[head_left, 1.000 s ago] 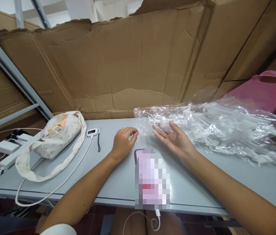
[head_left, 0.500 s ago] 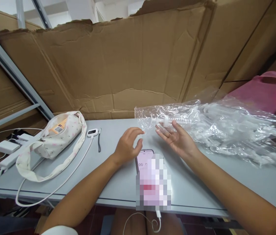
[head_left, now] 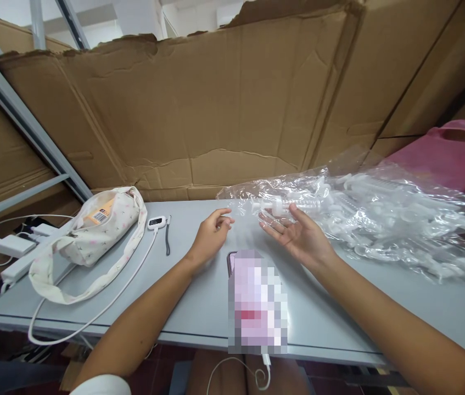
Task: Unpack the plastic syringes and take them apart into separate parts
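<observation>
Clear plastic, the bag (head_left: 380,214) lies on the table (head_left: 199,307) by the open, palm-up, empty right hand (head_left: 302,236), the left hand (head_left: 209,236) half-curled around nothing visible, and an orange label (head_left: 105,208) shows a barcode (head_left: 101,218).

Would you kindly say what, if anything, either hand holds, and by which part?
Nothing appears held: the left hand is loosely curled, and the right hand is open by the clear bag; whether that hand touches it cannot be told.

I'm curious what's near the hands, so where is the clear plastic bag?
In the head view, the clear plastic bag lies mostly on the right side of the table, beside the right hand and in front of the pink bag.
</observation>
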Motion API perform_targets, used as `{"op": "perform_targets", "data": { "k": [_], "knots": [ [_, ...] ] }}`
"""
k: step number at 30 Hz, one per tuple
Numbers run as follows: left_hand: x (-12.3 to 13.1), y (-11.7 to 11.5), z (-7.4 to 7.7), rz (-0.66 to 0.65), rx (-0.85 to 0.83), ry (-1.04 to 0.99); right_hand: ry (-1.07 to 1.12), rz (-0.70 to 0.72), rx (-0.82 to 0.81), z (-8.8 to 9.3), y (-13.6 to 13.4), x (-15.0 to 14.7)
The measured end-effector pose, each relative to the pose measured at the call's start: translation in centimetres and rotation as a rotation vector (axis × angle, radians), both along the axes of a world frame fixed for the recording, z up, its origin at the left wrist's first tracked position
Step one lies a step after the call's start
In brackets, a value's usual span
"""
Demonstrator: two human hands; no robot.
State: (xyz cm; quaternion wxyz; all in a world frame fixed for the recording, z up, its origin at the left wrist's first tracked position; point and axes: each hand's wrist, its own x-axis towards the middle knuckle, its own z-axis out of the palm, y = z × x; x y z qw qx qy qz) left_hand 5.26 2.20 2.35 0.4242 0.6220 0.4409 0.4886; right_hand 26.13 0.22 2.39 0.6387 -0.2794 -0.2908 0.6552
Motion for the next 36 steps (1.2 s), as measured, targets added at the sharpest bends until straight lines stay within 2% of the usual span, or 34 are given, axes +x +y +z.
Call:
{"op": "perform_targets", "data": {
  "k": [3,6,9,13,20,24,30,33,36],
  "knots": [
    [-0.2,0.4,0.9,-0.039,-0.096,-0.076,-0.015,-0.001,-0.004,0.1,-0.1,-0.1],
    [-0.3,0.8,1.4,-0.168,-0.211,-0.29,-0.036,0.007,0.017,0.1,-0.1,-0.1],
    [-0.1,1.3,1.4,-0.309,-0.358,-0.57,-0.05,0.014,0.029,0.0,0.0,0.0],
    [0.2,1.9,1.1,-0.404,-0.397,-0.677,-0.086,0.011,0.048,0.0,0.2,0.2],
    [0.5,2.5,0.6,-0.556,-0.401,-0.471,-0.08,0.02,0.089,0.6,-0.1,0.2],
    [1.0,3.0,1.1,-0.657,-0.368,-0.328,-0.047,0.051,0.101,0.8,-0.2,0.3],
    [2.3,3.4,2.2,-0.578,-0.207,-0.115,-0.035,0.029,0.096,0.7,0.1,0.7],
    [3.1,3.5,2.1,-0.514,-0.179,-0.073,-0.027,0.025,0.088,0.6,0.1,0.6],
    [3.8,3.9,1.7,-0.551,-0.157,-0.02,0.017,0.036,0.058,0.3,0.1,0.3]
  ]
}}
